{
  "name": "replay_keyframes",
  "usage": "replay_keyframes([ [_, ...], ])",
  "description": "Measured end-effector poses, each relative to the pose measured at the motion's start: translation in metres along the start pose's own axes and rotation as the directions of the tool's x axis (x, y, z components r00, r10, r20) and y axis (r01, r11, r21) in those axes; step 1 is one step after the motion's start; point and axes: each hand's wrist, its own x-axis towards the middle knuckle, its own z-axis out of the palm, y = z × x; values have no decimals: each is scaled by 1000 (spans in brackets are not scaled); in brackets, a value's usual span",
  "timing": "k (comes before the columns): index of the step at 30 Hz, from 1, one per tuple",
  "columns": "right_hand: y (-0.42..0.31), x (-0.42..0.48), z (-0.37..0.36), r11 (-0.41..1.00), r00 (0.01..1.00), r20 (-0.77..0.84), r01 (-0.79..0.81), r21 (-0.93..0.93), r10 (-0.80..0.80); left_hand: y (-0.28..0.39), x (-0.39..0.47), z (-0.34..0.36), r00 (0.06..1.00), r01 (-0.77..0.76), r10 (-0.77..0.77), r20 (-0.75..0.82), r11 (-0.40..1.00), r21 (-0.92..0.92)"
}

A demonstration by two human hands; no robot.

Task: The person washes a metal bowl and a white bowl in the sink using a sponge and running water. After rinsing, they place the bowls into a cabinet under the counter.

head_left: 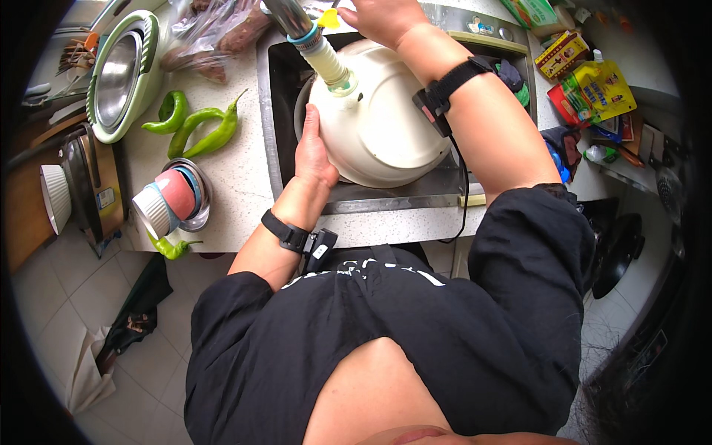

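Observation:
A large cream-coloured pot or bowl [389, 122] is tilted in the metal sink [356, 203], its rounded outside facing up. My left hand [315, 150] grips its left side, with the thumb on the outer surface and the fingers hidden. Above it hangs the faucet [289, 19] with a ribbed extension hose [325, 64], whose end is close to the cream surface. My right hand [384, 19] is at the far side of the sink, beside a yellow plastic piece [329, 19] near the faucet; its fingers are partly cut off by the picture's edge, so its hold cannot be told.
Left of the sink lie green peppers [206, 130], stacked bowls [178, 194], a green-rimmed basin [119, 78] and a plastic bag of reddish-brown roots [222, 39]. Cloths [512, 78] are at the sink's right end. Seasoning packets [601, 94] stand farther right.

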Motion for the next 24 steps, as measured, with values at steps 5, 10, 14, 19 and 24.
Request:
replay_keyframes([
  [5,-13,-27,-18,879,984,-101,-80,471,144,4,5,-8,995,-90,91,-47,996,9],
  [10,45,-68,16,897,927,61,-373,236,370,7,6,-7,991,-124,119,61,988,89],
  [14,35,-96,-12,755,864,217,-502,421,454,16,8,8,971,-226,204,125,953,201],
  [19,35,-123,-12,487,784,296,-584,650,545,30,7,29,973,-220,197,119,949,224],
  [24,35,-134,5,617,829,149,-510,599,539,34,6,28,985,-158,146,92,978,140],
])
